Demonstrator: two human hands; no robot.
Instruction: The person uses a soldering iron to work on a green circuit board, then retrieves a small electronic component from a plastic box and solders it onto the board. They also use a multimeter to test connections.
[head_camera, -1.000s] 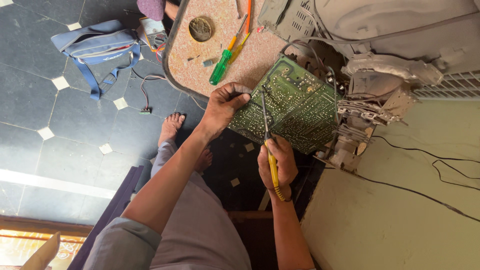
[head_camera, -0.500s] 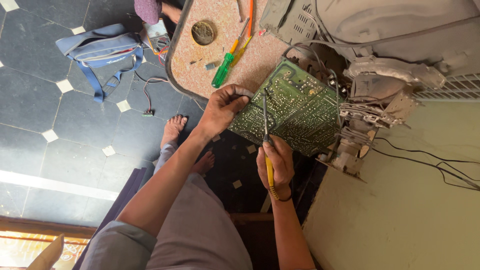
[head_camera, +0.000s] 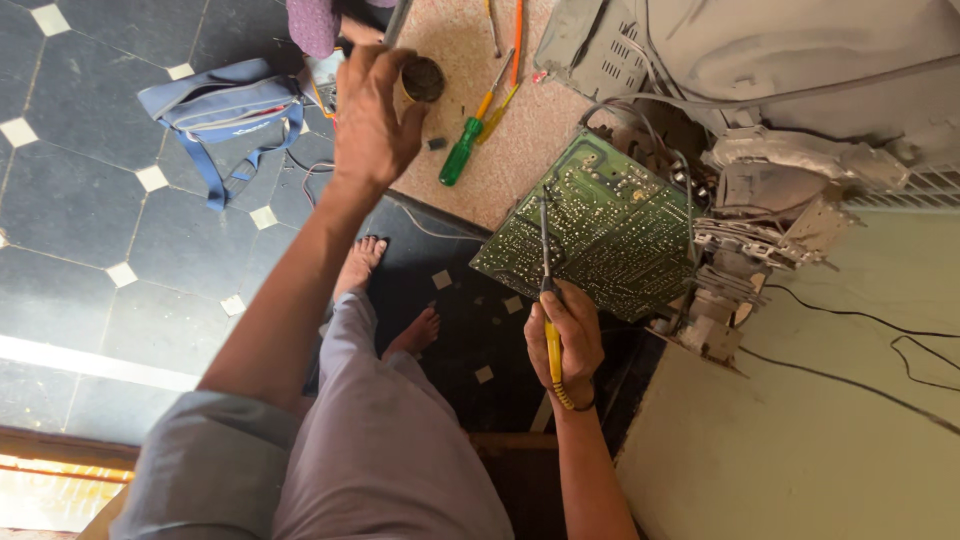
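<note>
Gripping a yellow-handled soldering iron (head_camera: 552, 345), the right hand (head_camera: 565, 338) is keeping its tip on the green circuit board (head_camera: 590, 232) at twelve o'clock. The left hand (head_camera: 372, 115) is leaving the board's edge (which now hangs unsupported) and reaching, fingers loosely curled and holding nothing, toward the round tin (head_camera: 423, 78) at two o'clock

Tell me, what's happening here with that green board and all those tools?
A person sits over a green circuit board that sticks out of a dusty grey set. The right hand holds a yellow-handled soldering iron with its tip against the board. The left hand is stretched out to a small round tin on the speckled table, where a green-handled screwdriver lies. A blue bag sits on the floor.
</note>
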